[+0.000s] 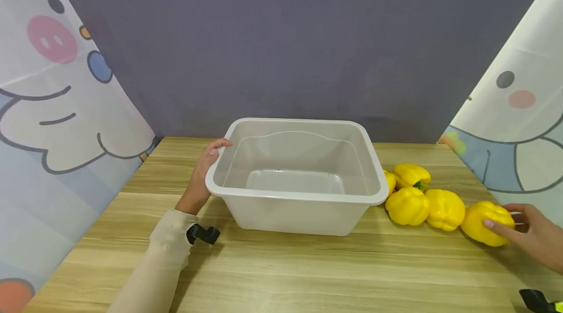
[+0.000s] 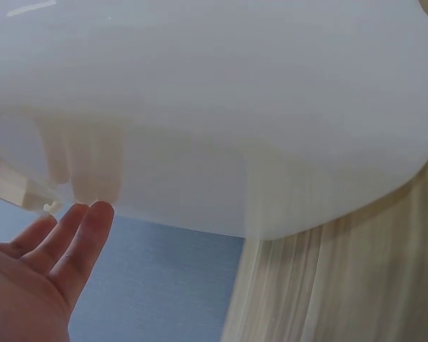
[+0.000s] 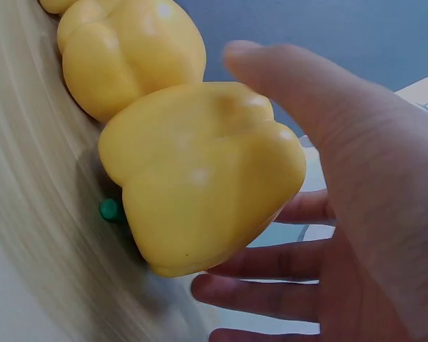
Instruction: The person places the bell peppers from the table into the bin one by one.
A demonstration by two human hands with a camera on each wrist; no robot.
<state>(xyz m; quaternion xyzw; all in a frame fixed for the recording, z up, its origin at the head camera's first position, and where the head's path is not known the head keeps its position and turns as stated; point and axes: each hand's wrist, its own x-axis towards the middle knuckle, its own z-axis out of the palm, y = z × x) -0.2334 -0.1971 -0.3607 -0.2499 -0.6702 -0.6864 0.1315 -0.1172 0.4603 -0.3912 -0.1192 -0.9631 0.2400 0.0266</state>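
A light grey plastic bin (image 1: 290,213) stands on the wooden table, with nothing visible inside. My left hand (image 1: 205,169) holds its left rim, one finger reaching over the edge; in the left wrist view, fingers (image 2: 85,246) touch the outer wall under the lip. On the far right, my right hand (image 1: 534,232) is around the outermost yellow bell pepper (image 1: 481,222). In the right wrist view, the thumb (image 3: 271,68) extends over that pepper, and the other fingers lie fairly straight along its side. A green stem shows at the table side.
More yellow bell peppers cluster right of the bin, including one in front (image 1: 408,205), one beside it (image 1: 445,209) and one behind (image 1: 411,175). Another is partly hidden by the bin's rim. A dark grey panel (image 1: 281,49) rises behind the table (image 1: 308,274), with cartoon-print cloths on both sides.
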